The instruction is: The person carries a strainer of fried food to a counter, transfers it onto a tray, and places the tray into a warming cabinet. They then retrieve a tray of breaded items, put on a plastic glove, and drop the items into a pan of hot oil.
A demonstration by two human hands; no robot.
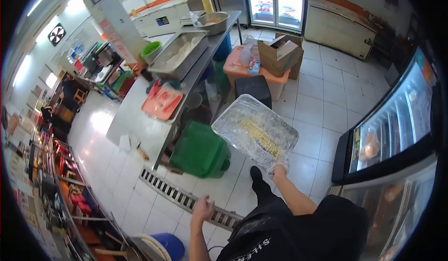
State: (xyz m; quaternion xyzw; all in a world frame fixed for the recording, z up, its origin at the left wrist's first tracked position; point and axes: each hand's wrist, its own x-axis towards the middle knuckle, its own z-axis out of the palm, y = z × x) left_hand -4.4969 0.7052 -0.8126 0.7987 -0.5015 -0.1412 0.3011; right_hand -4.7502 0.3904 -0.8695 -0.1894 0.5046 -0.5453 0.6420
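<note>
My right hand (280,168) grips the near edge of a shallow metal tray (224,121), held out over the floor. Clear plastic film seems to line the tray. A long heap of pale yellow chopped bits (259,137) lies along its middle, tapering towards my hand. My left hand (203,208) hangs away from the tray, above the floor drain, its fingers loosely curled with nothing visible in them.
A steel worktable (133,123) bears a red cutting board (162,101), a knife (143,153), a deep pan (179,51) and a bowl (215,24). A green bin (198,151) stands beside it. A glass-door fridge (392,116) is at right. A drain grate (182,196) crosses the floor.
</note>
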